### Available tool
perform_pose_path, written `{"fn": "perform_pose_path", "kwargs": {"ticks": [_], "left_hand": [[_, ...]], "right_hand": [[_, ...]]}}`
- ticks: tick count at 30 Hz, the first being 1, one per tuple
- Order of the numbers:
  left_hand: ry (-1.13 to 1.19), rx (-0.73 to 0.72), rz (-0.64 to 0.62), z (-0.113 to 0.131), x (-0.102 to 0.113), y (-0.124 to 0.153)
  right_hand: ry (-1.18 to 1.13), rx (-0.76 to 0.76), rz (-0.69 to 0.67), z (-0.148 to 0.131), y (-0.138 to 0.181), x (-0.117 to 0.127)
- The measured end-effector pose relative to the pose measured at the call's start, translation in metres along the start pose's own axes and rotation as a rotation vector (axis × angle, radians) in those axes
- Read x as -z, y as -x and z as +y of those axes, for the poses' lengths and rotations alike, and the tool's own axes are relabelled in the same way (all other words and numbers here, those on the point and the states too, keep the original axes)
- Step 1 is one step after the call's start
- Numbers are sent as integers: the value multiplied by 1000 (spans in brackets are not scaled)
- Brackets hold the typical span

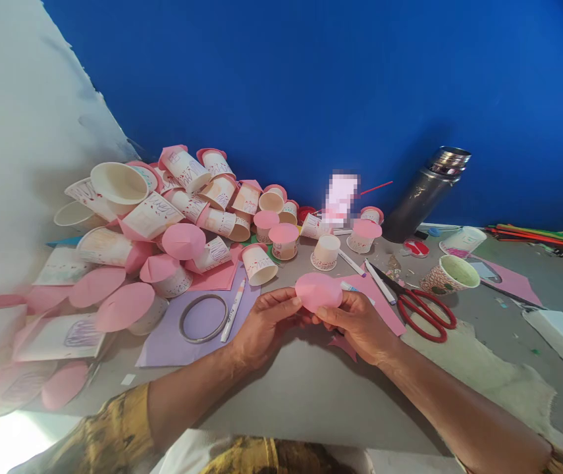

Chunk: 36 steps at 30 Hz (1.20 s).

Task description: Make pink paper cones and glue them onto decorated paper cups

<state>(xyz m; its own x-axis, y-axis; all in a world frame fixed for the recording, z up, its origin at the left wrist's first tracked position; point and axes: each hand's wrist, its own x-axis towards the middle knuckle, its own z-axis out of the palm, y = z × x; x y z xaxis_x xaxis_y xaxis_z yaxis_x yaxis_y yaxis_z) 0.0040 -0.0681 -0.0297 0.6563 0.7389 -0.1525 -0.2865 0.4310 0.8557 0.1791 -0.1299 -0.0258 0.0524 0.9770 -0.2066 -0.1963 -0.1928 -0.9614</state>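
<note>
Both my hands hold a pink paper circle (317, 291) above the grey table (305, 382), near its middle. My left hand (264, 324) pinches the circle's left edge with thumb and fingers closed. On the circle's right and lower edge my right hand (360, 324) grips with its fingers curled. Red-handled scissors (422, 311) lie just right of my right hand. A metal ring (203, 318) and a white marker (233, 309) lie on lilac paper (162, 342) left of my left hand.
A heap of paper cups (182, 197) with pink paper lids fills the back left. More cups (449, 273) stand at the right. A dark steel flask (427, 191) leans on the blue wall. Coloured sticks (542, 236) lie far right. Pink discs (123, 306) lie left.
</note>
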Motion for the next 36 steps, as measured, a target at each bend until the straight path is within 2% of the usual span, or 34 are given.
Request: {"fn": "perform_pose_path", "kwargs": {"ticks": [2,5,8,10,12,14,18,20,24,27,30,33,36], "left_hand": [[-123,-132,83,1,5,0],[-487,-417,194,4,10,1],[-804,-618,98,10,10,4],[-871,-652,48,14,9,6],[-824,-612,64,17,8,6],[-722,-528,120,20,8,4],[-605,-240,180,22,6,3],[-595,-145,161,22,3,3],[-578,-75,94,19,-3,5],[-556,-37,48,14,-6,6],[-520,-2,11,10,-5,5],[-465,60,4,9,-3,3],[-431,117,28,11,1,1]], "right_hand": [[-94,-50,-28,-2,0,2],[-153,-137,-103,-3,0,5],[-156,-203,-184,-4,1,4],[-148,-236,-232,-4,1,3],[-118,-248,-271,-5,2,5],[14,-200,-255,-6,3,8],[367,54,15,-11,5,12],[429,129,78,-13,7,10],[565,149,41,-15,11,-1],[679,175,88,-13,12,-9],[689,183,120,-8,13,-12],[670,189,119,-7,13,-12],[696,205,64,-14,10,-1]]}}
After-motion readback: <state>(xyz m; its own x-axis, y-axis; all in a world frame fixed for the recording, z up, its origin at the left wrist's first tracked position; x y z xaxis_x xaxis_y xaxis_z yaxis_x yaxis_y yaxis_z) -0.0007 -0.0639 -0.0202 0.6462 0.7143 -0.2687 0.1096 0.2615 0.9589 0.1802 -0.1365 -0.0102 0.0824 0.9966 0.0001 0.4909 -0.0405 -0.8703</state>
